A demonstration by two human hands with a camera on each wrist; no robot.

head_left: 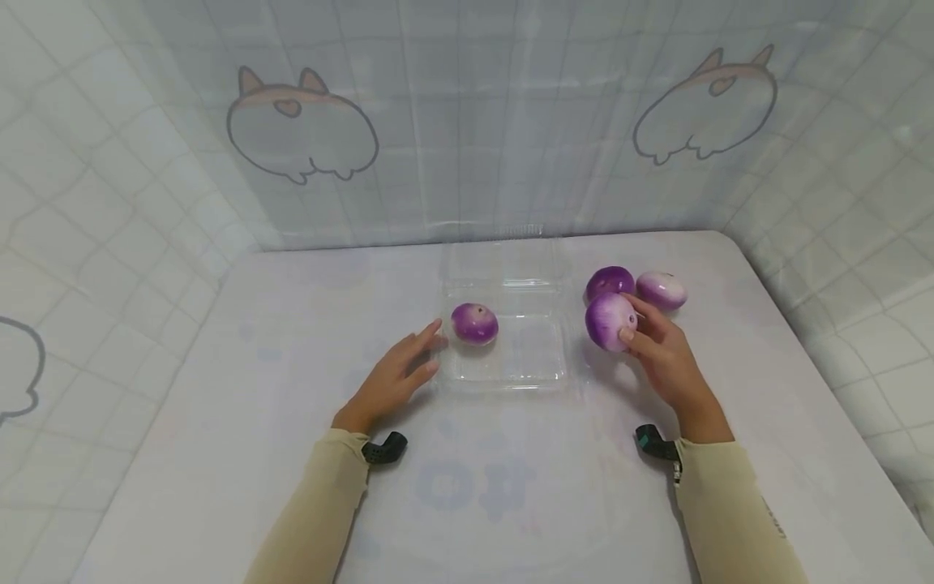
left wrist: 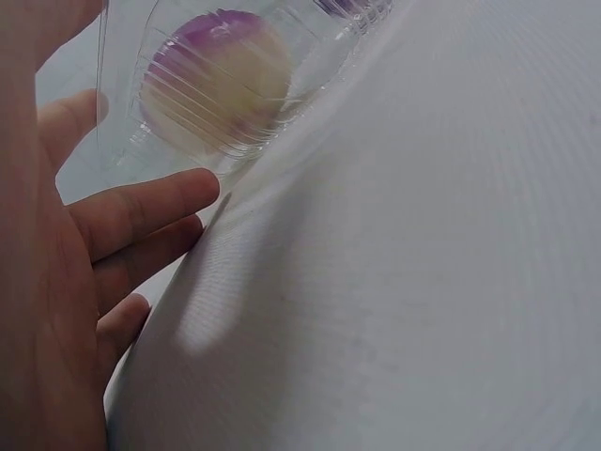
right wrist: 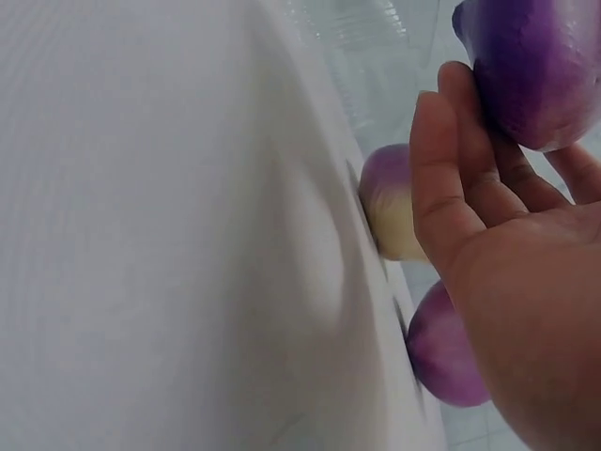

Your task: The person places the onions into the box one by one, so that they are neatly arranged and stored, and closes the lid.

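Observation:
A glossy purple-and-white onion (head_left: 607,321) is pinched between the thumb and fingers of my right hand (head_left: 670,361). In the right wrist view the same onion (right wrist: 535,70) shows above the table surface. Two more onions lie just behind that hand: a darker purple one (head_left: 609,280) and a paler one (head_left: 661,290). Left of it stands a clear plastic clamshell box (head_left: 529,353), lid (head_left: 503,261) folded back, with one onion (head_left: 474,324) in its left part. Fingers spread, my left hand (head_left: 390,377) has its fingertips right at the box's left wall (left wrist: 183,103).
A white cloth covers the table (head_left: 292,324). Behind it hangs a pale gridded curtain (head_left: 503,122) with cartoon animal prints, and similar sheets close off the left and right sides. Dark wrist devices (head_left: 384,448) sit on both sleeves.

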